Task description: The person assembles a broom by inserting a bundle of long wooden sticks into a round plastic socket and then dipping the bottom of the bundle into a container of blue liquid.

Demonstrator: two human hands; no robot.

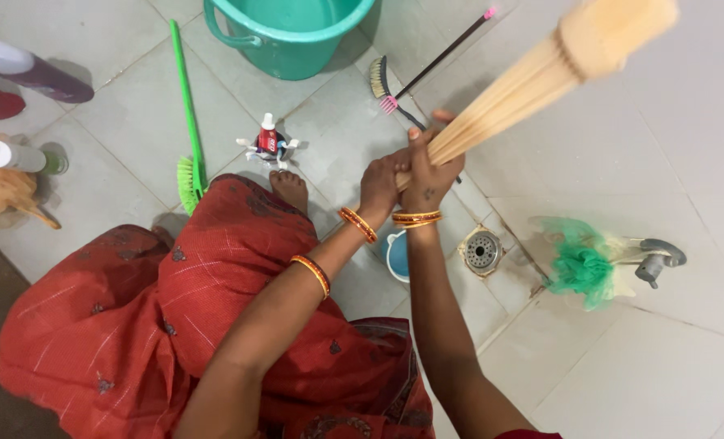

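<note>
1. One stick broom is in hand. Its long axis runs from the hands at mid-frame up to the upper right, the thick bound end blurred near the top right corner.
2. Two hands hold it: the left hand and the right hand sit side by side, both clenched around the narrow end of the sticks, above the floor.
3. Bangles: one stack on the right wrist, two on the left arm.
4. Just below the hands stand one small blue mug and one round floor drain, close together.
5. One teal bucket stands at the top edge; one dark-handled brush lies beside it, near the hands.
6. One green brush lies left, its bristles touching the red sari.
7. One small red tube stands just beyond a bare foot.
8. Two bottles lie at the left edge.
9. One green net scrubber hangs on a tap at right.
10. Open tile spreads right of the broom and at lower right; the left side is crowded.
</note>
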